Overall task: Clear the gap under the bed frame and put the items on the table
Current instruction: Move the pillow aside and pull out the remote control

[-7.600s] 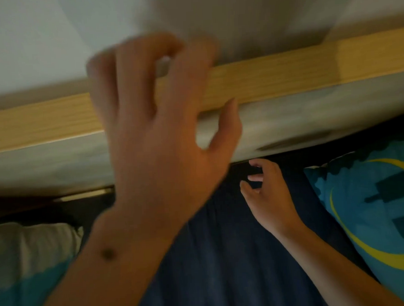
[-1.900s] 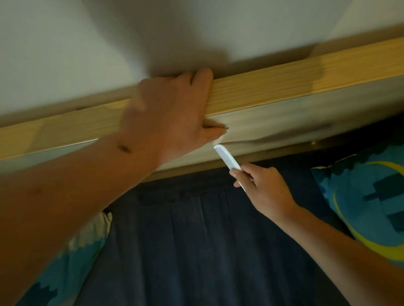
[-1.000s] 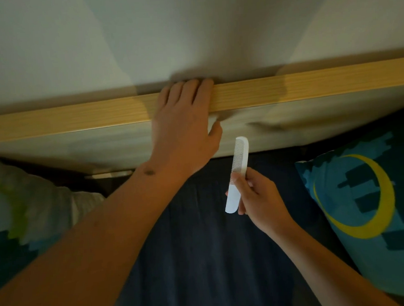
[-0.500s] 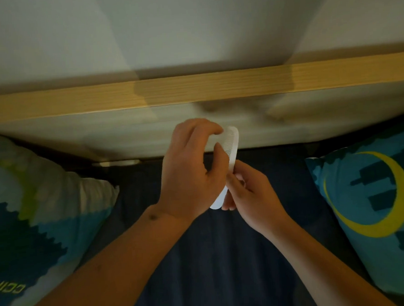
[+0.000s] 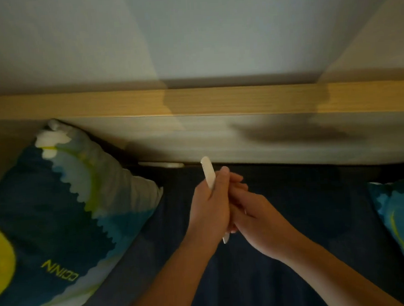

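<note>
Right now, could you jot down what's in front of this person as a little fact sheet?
place: on a bed with a dark blue sheet, against a wooden headboard
left hand: closed around a white comb
right hand: pressed against the left; its grip on the comb is hidden
comb: tilted, teeth end up, handle tip showing below the hands
pillows: one left, one at the right edge
table: not in view

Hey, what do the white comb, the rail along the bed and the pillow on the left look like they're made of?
Comb: probably plastic, smooth plain white with fine moulded teeth, gripped in the left hand.
Rail: wood or wood-look laminate, light matte yellow with straight grain lines.
Pillow: soft printed fabric, creased and bulging.
</note>
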Available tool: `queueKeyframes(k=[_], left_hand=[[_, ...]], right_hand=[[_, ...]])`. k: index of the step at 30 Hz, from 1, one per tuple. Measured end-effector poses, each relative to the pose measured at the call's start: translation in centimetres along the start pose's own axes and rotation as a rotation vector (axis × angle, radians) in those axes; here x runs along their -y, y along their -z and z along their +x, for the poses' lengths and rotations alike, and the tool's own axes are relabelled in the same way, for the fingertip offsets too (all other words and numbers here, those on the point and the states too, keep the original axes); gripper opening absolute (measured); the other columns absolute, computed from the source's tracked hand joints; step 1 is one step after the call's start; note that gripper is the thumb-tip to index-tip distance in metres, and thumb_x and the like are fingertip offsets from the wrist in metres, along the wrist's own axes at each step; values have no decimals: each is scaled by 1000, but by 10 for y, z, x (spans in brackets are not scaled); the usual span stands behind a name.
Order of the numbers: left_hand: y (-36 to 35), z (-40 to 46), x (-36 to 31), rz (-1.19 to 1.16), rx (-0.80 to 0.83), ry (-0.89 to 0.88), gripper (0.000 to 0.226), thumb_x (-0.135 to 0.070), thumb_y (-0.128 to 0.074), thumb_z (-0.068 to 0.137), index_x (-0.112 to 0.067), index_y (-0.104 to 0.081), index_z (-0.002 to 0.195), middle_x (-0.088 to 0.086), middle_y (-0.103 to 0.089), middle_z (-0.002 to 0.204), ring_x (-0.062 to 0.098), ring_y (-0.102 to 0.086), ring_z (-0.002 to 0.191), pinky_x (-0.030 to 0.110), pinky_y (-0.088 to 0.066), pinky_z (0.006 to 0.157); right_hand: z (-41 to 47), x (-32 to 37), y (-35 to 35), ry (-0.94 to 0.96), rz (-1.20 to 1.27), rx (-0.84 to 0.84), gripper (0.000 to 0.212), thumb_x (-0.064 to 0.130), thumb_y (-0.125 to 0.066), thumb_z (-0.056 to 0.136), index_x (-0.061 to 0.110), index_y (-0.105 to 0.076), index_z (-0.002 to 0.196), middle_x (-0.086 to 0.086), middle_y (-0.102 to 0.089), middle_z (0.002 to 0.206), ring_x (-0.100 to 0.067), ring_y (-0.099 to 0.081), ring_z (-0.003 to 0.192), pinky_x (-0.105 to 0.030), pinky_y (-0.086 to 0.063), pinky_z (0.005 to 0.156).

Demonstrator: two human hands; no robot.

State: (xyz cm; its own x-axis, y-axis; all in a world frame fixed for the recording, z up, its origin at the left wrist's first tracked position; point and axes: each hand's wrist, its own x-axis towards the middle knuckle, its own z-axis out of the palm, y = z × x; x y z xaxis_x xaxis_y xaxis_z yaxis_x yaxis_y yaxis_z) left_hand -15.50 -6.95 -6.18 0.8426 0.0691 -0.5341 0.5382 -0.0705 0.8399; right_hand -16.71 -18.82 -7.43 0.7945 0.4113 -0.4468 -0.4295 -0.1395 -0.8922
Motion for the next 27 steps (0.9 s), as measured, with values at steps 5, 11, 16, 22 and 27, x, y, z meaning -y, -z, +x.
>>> queueKeyframes(k=[5,11,16,22,27], left_hand=[[51,22,7,-349,-287,110,44,-47,-43,102,-10,-63,91,6,-73,67,21,-77,78,36,-60,69],[128,48,11,-498,-497,188,39,-40,-48,102,-17,-53,72,-7,-30,41,8,-23,30,18,-19,29],[157,37,31,-455,-378,249,42,-28,-58,90,-25,-49,50,-6,-28,44,8,-19,33,16,-17,32],[159,26,54,-533,-258,344,21,-26,-60,90,-17,-61,71,-5,-28,46,9,-21,35,18,-18,34],[163,35,64,-677,-169,399,20,-25,-59,92,-16,-65,75,-3,-25,49,9,-18,36,17,-16,34]], right_hand=[[35,5,-43,15,-66,5,30,23,-52,101,13,-71,79,-3,-66,67,-11,-60,62,-28,-50,64],[61,-21,-64,-178,-134,-2,21,27,-56,98,24,-75,92,1,-75,86,-7,-70,68,-25,-57,63],[127,-50,-66,-132,-612,-155,32,34,-62,97,22,-64,127,7,-69,123,-7,-65,113,-23,-51,93],[219,-63,-84,-8,-1024,-184,40,30,-58,97,15,-57,134,-8,-68,125,-27,-65,111,-37,-55,90],[247,-85,-110,61,-1218,-124,33,21,-60,94,17,-58,127,-7,-69,115,-27,-70,97,-43,-60,75]])
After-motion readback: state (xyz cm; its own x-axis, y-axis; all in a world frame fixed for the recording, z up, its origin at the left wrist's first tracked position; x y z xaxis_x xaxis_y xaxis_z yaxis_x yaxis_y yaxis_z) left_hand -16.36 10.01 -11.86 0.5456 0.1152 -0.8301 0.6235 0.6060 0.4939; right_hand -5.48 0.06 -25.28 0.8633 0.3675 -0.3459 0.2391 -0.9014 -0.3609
